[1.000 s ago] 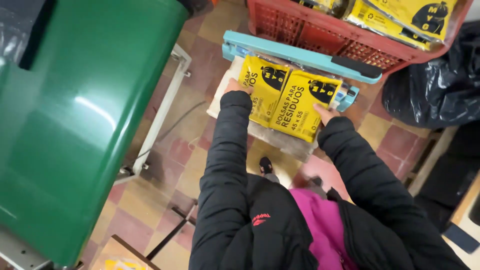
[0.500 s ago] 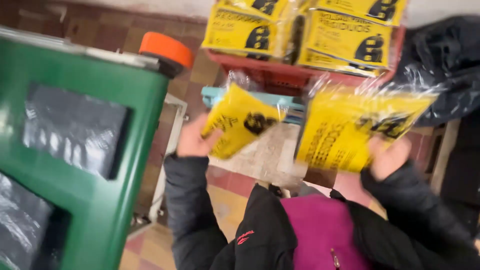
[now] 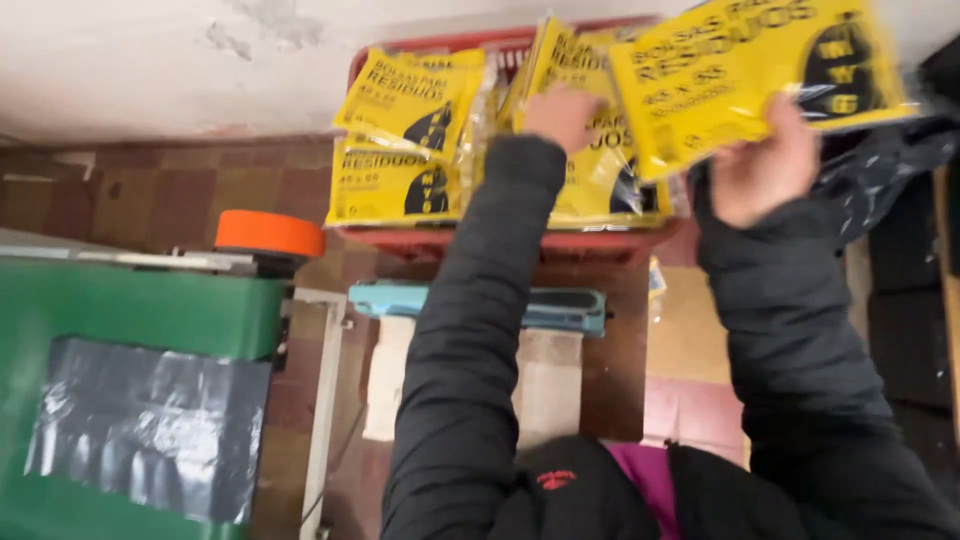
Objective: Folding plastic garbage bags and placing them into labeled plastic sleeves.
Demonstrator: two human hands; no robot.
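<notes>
Both our arms have swung up from the sealer (image 3: 480, 305) toward the red crate (image 3: 600, 243) since a second ago. Our left hand (image 3: 562, 115) presses a yellow packet (image 3: 600, 170) down among the stack in the crate, its grip hidden from us. Our right hand (image 3: 760, 170) pinches another packet (image 3: 750, 75) by its lower edge, just above the crate.

Flat yellow-and-black packets (image 3: 405, 140) fill the red crate (image 3: 500, 243); another packet (image 3: 740, 75) is raised at right.

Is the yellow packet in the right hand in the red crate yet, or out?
Out. The right hand holds the yellow packet up above the red crate.
</notes>
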